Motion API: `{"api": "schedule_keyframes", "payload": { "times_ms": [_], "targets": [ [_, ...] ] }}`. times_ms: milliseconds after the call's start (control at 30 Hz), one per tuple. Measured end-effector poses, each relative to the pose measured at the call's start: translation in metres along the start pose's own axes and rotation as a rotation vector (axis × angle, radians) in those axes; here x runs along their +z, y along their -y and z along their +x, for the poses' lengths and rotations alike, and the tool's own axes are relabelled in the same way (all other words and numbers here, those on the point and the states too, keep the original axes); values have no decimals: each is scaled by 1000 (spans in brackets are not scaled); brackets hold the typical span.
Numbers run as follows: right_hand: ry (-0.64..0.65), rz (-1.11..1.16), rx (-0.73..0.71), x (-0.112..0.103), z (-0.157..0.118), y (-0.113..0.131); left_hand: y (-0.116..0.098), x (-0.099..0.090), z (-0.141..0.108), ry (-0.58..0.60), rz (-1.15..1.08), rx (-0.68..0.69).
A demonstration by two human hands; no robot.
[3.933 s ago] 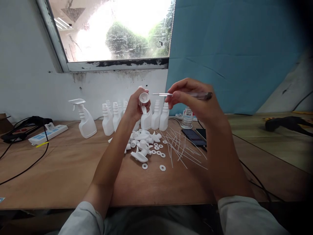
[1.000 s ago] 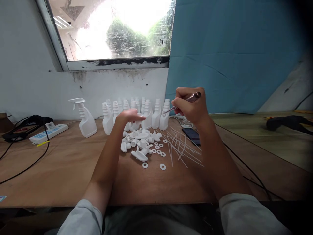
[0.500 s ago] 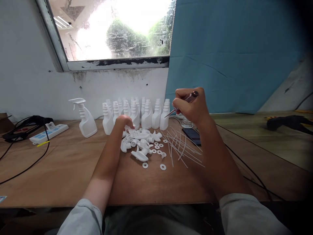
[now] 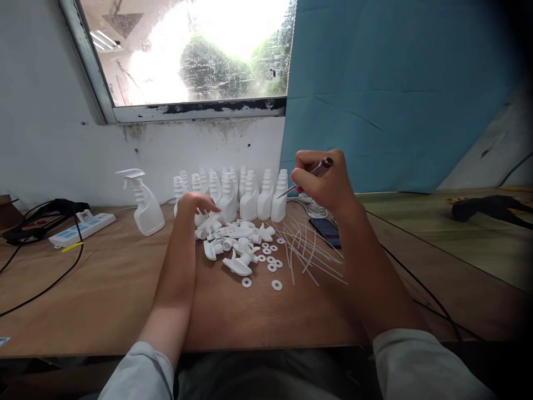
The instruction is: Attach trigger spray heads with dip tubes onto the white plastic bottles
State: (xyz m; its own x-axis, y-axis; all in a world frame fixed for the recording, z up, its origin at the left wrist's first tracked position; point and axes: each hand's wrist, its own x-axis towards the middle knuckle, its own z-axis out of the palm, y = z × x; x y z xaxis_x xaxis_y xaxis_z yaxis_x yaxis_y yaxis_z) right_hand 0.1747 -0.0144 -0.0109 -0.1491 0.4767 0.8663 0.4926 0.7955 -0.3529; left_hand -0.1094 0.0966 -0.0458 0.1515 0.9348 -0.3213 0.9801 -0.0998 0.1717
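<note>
My left hand (image 4: 200,203) hangs over the back left of a pile of white spray heads (image 4: 239,244), its fingers apart and nothing visibly held. In front of the row of white bottles (image 4: 250,200), my right hand (image 4: 322,178) is closed around a thin pointed tool with a dark handle (image 4: 325,164); its tip points left, near the rightmost bottle. Several white ring washers (image 4: 277,285) lie right of and before the pile. Thin white tubes (image 4: 308,250) are spread to the right of them.
One bottle with a spray head fitted (image 4: 147,208) stands at the left, beside a power strip (image 4: 83,229) and black cables. A phone (image 4: 326,232) lies behind my right forearm. The window (image 4: 200,55) and blue sheet (image 4: 375,100) are at the back.
My left hand has moved left from the pile's back edge, and its fingers have spread. The small piece among the washers now lies as flat rings. My right hand has barely shifted.
</note>
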Motion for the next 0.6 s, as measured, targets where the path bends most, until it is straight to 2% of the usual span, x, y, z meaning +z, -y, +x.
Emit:
{"api": "schedule_keyframes", "payload": {
  "times_ms": [33, 100, 133, 200, 267, 333, 400, 433, 500, 533, 600],
  "targets": [
    [1, 2, 0, 0, 0, 0, 8, -5, -9, -7, -81, 4],
    [10, -2, 8, -1, 0, 0, 28, -14, -30, -116, -259, 28],
    [15, -6, 14, -1, 0, 0, 40, -17, -41, -230, -332, 26],
    [24, -17, 30, -1, 0, -1, 68, -19, -58, -535, -428, -15],
    [30, -22, 39, -1, 1, -3, 99, -16, -66, -890, -437, -166],
    [32, -14, 30, -1, 1, -5, 129, -8, -66, -1228, -393, -414],
    [23, -5, 11, -2, 1, -6, 156, 3, -60, -1386, -406, -620],
    [19, -1, 1, -2, 1, -6, 166, 9, -56, -1405, -421, -687],
    [16, 9, -16, -2, 1, -5, 181, 21, -48, -1360, -431, -740],
    [16, 13, -21, -3, 1, -4, 185, 26, -44, -1307, -419, -724],
    [10, 17, -25, -3, 2, -3, 188, 35, -38, -1138, -355, -577]
  ]
}}
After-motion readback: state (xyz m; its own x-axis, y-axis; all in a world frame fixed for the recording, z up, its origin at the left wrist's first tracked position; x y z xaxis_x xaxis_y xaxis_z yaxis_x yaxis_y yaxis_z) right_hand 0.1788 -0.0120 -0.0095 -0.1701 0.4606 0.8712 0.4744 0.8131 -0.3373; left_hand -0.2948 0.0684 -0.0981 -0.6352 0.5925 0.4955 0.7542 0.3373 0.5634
